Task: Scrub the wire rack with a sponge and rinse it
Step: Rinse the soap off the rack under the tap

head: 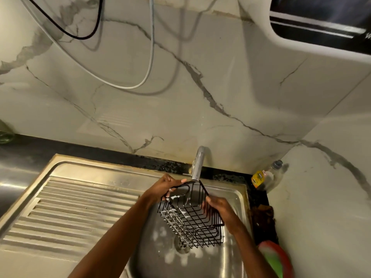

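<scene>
While both hands hold it over the sink basin, the black wire rack hangs tilted, its far end raised right under the mouth of the tap and its near end dropping toward the drain. The left hand grips the far left corner of the rack, fingers curled round the top wire. The right hand grips the right side, thumb over the rim and fingers wrapped behind the wires. White suds cling to the left wall of the rack and to the wire by the left hand's fingers, and patches of foam lie on the basin floor around the drain. A thin stream may be running from the tap onto the rack, though the view is too dim to be sure.

Left of the basin the ribbed steel draining board slopes away, set into the dark counter. On the counter's right corner, against the marble-patterned wall, stands a clear bottle with a yellow label. Nearer the person on that side sit a dark brown clump and, just below it, a green and red sponge-like thing at the edge of the sink. A black cable and a white cable hang in loops on the wall above, and a white appliance fills the upper right corner.
</scene>
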The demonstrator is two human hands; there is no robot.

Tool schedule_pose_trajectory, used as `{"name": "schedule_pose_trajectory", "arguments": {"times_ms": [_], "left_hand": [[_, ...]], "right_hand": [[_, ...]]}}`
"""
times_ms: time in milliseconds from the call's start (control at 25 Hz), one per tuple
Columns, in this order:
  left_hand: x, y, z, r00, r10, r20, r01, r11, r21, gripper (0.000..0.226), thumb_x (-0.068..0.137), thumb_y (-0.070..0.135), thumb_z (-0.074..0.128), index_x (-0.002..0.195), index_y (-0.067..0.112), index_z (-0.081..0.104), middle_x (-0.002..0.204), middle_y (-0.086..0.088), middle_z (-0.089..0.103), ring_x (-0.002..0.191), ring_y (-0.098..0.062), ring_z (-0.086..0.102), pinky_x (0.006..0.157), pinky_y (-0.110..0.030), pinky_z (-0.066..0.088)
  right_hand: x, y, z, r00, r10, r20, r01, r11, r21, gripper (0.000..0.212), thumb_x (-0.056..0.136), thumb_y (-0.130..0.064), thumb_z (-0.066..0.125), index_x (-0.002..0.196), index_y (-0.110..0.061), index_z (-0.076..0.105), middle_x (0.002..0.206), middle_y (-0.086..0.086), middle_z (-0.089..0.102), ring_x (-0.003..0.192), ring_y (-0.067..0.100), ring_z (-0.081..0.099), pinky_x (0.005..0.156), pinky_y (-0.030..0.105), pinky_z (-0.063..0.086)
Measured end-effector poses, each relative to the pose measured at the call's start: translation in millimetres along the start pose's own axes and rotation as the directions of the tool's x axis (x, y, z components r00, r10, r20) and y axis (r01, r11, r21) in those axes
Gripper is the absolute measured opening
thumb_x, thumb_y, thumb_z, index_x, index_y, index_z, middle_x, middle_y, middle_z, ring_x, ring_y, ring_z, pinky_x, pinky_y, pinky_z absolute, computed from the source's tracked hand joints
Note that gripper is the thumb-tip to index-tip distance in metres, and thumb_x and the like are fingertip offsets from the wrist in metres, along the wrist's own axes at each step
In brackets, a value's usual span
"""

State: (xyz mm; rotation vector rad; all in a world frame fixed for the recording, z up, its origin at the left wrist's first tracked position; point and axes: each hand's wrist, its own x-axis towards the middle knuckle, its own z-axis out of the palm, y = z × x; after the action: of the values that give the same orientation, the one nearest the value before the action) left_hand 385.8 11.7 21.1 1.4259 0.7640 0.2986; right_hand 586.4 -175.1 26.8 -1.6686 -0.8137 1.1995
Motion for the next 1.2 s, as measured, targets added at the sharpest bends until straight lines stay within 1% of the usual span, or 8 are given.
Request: {"name": "schedule_pose_trajectory", "arguments": {"times_ms": [160, 280, 480, 600, 760, 880, 1040, 1200], "left_hand": [[12, -2, 23, 0.995, -0.1, -0.003, 0.1, 0.992, 0.071, 0.06, 0.091, 0.065, 0.063, 0.083, 0.007, 0.074, 0.069, -0.001, 0.062, 0.06, -0.012, 0.052, 0.061, -0.027, 0.042], [24, -11, 35, 0.988, -0.121, 0.098, 0.115, 0.991, 0.067, 0.061, 0.089, 0.071, 0.059, 0.103, 0.015, 0.078, 0.094, 0.001, 0.075, 0.091, -0.016, 0.068, 0.093, -0.041, 0.054], [45, -12, 77, 0.96, -0.215, 0.177, 0.192, 0.971, 0.139, 0.044, 0.104, 0.043, 0.05, 0.109, 0.008, 0.076, 0.11, -0.01, 0.074, 0.105, -0.027, 0.069, 0.104, -0.051, 0.052], [94, -42, 95, 0.942, -0.281, 0.182, 0.284, 0.959, 0.01, 0.065, 0.084, 0.076, 0.062, 0.11, 0.019, 0.079, 0.116, -0.005, 0.077, 0.113, -0.024, 0.072, 0.103, -0.047, 0.054], [88, 11, 86, 0.924, -0.382, -0.003, 0.328, 0.799, -0.504, 0.033, 0.105, 0.031, 0.057, 0.101, 0.001, 0.07, 0.089, -0.016, 0.078, 0.073, -0.024, 0.078, 0.063, -0.032, 0.064], [82, 39, 90, 0.901, -0.431, -0.043, 0.36, 0.8, -0.481, 0.032, 0.111, 0.019, 0.036, 0.086, 0.016, 0.056, 0.053, 0.007, 0.066, 0.038, -0.002, 0.059, 0.035, -0.015, 0.044], [57, 43, 101, 0.882, -0.469, -0.044, 0.434, 0.845, -0.311, 0.036, 0.108, 0.0, 0.036, 0.079, 0.018, 0.048, 0.073, 0.003, 0.052, 0.038, 0.003, 0.055, 0.041, -0.01, 0.043], [58, 17, 101, 0.837, -0.51, -0.2, 0.487, 0.859, -0.157, 0.005, 0.097, 0.006, 0.061, 0.093, 0.005, 0.059, 0.091, -0.012, 0.061, 0.084, -0.021, 0.063, 0.074, -0.025, 0.058]], "right_hand": [[-20, -4, -5, 0.972, 0.039, -0.232, -0.042, 0.999, -0.01, 0.061, 0.08, -0.064, 0.064, 0.067, -0.004, 0.068, 0.059, 0.018, 0.063, 0.042, 0.022, 0.058, 0.043, 0.029, 0.044], [-44, -4, -9, 0.927, 0.052, -0.371, -0.082, 0.994, -0.067, 0.057, 0.083, -0.055, 0.068, 0.055, -0.005, 0.063, 0.044, 0.015, 0.053, 0.033, 0.025, 0.048, 0.04, 0.027, 0.038], [-57, -2, -2, 0.82, -0.033, -0.571, -0.304, 0.82, -0.484, 0.069, 0.079, -0.079, 0.055, 0.05, -0.016, 0.058, 0.046, 0.0, 0.059, 0.04, 0.017, 0.059, 0.047, 0.029, 0.047], [-56, -16, 4, 0.751, -0.072, -0.656, -0.352, 0.797, -0.491, 0.066, 0.08, -0.077, 0.053, 0.052, -0.017, 0.061, 0.047, -0.005, 0.058, 0.046, 0.014, 0.06, 0.051, 0.028, 0.047], [-50, -21, -1, 0.691, -0.065, -0.72, -0.369, 0.825, -0.429, 0.073, 0.077, -0.086, 0.047, 0.051, -0.019, 0.059, 0.048, -0.003, 0.06, 0.045, 0.015, 0.062, 0.05, 0.032, 0.052], [-45, -16, -7, 0.666, -0.046, -0.745, -0.426, 0.796, -0.43, 0.083, 0.069, -0.098, 0.033, 0.051, -0.021, 0.06, 0.05, -0.004, 0.061, 0.046, 0.015, 0.064, 0.051, 0.036, 0.056], [-53, -23, -1, 0.692, -0.072, -0.718, -0.436, 0.751, -0.495, 0.08, 0.072, -0.092, 0.038, 0.053, -0.017, 0.059, 0.051, -0.006, 0.06, 0.049, 0.014, 0.062, 0.051, 0.027, 0.048], [-56, -26, 11, 0.719, -0.093, -0.688, -0.47, 0.665, -0.581, 0.074, 0.075, -0.088, 0.044, 0.065, -0.017, 0.063, 0.061, -0.007, 0.063, 0.058, 0.012, 0.06, 0.049, 0.024, 0.037]]}}
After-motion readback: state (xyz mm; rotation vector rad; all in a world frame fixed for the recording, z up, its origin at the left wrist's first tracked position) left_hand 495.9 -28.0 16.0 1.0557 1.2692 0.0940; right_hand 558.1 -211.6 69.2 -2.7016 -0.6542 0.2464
